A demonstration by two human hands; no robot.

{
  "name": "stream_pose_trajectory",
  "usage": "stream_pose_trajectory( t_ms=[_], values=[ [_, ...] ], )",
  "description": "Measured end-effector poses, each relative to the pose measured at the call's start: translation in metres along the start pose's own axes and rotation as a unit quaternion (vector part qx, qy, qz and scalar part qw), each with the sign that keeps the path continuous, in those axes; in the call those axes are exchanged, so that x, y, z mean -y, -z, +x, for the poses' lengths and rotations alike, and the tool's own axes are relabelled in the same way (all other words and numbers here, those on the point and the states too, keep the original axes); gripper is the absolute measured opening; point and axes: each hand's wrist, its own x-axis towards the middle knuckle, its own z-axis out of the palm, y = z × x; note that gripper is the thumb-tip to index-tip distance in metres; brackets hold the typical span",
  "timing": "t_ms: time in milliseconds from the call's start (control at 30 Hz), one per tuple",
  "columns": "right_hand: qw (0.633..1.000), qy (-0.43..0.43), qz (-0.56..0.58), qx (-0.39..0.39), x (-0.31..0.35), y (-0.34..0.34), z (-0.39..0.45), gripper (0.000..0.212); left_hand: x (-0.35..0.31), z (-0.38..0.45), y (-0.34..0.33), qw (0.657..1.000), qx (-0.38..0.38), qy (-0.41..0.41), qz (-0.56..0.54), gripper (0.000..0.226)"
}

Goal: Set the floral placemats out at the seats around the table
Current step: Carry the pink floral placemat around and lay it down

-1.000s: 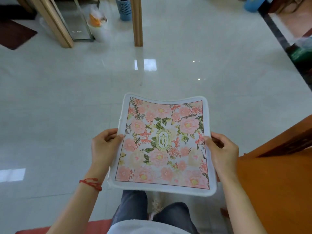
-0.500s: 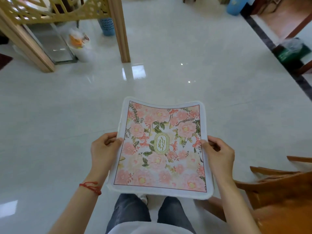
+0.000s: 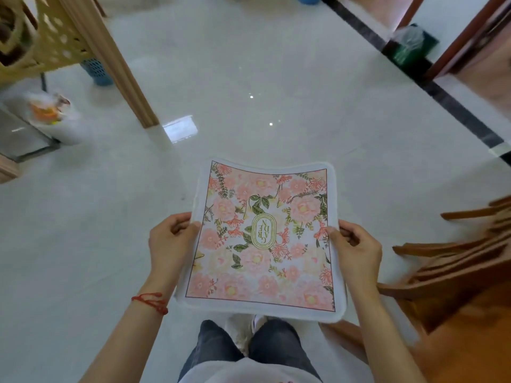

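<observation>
Both hands (image 3: 171, 244) grip floral placemat (image 3: 265, 239).

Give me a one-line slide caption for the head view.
Both hands, left and right, hold a floral placemat flat above the tiled floor.

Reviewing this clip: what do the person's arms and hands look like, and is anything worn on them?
Both forearms are bare, with no sleeves, gloves, rings or watch visible. The left hand has a thin red string bracelet looped round its wrist. The right hand and its wrist carry nothing.
</observation>
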Motion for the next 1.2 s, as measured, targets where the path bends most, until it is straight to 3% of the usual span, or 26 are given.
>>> stream_pose_trajectory(
  t_ms=[500, 867, 1200],
  values=[
    [0.979, -0.075, 0.041, -0.183, -0.018, 0.096, 0.084, 0.014, -0.105, 0.04, -0.183, 0.976, 0.186, -0.09, 0.071, 0.017],
    [0.939, -0.135, 0.047, -0.314, -0.011, 0.112, 0.177, 0.021, -0.195, 0.104, -0.311, 0.934, 0.314, -0.144, 0.092, 0.012],
    [0.914, -0.162, 0.064, -0.367, 0.006, 0.134, 0.273, 0.015, -0.27, 0.142, -0.423, 0.905, 0.377, -0.166, 0.108, 0.012]
  ],
)
